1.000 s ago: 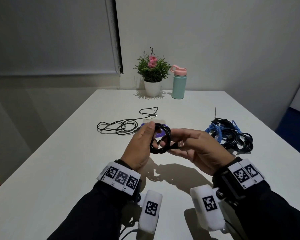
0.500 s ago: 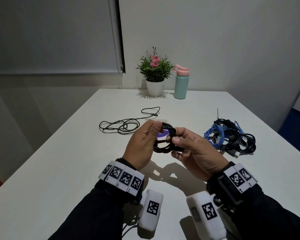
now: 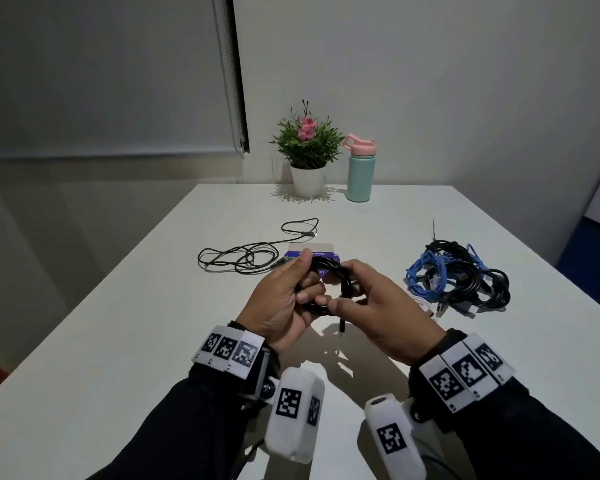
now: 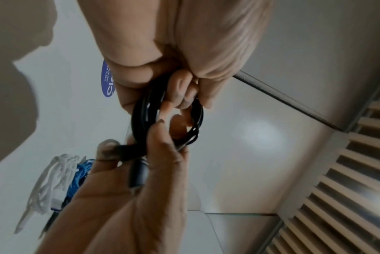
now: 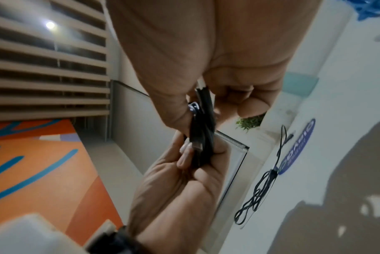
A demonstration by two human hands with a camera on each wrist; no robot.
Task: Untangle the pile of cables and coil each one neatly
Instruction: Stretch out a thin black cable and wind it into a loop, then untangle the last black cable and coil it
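Observation:
Above the middle of the white table point(image 3: 153, 341), both hands hold a small coil of thick black cable point(image 3: 329, 270). My left hand point(image 3: 291, 289) grips the coil's left side, thumb on top and fingers curled through the loop. My right hand point(image 3: 357, 296) pinches the right side, and a plug end point(image 3: 342, 329) hangs below it. In the left wrist view the coil point(image 4: 144, 116) shows as a loop with fingers of both hands through it. A thin black cable point(image 3: 243, 259) lies loose farther back on the left. A tangled pile of blue and black cables point(image 3: 461, 278) sits at the right.
A potted plant point(image 3: 307, 150) and a mint bottle with a pink lid point(image 3: 359, 171) stand at the table's far edge. A blue printed card point(image 3: 312, 253) lies behind the hands. White cable point(image 4: 54, 180) lies by the blue one in the pile.
The right hand has turned over, from palm up to back up, and closed over the coil's right side. The coil has tilted flatter and its plug end now hangs below.

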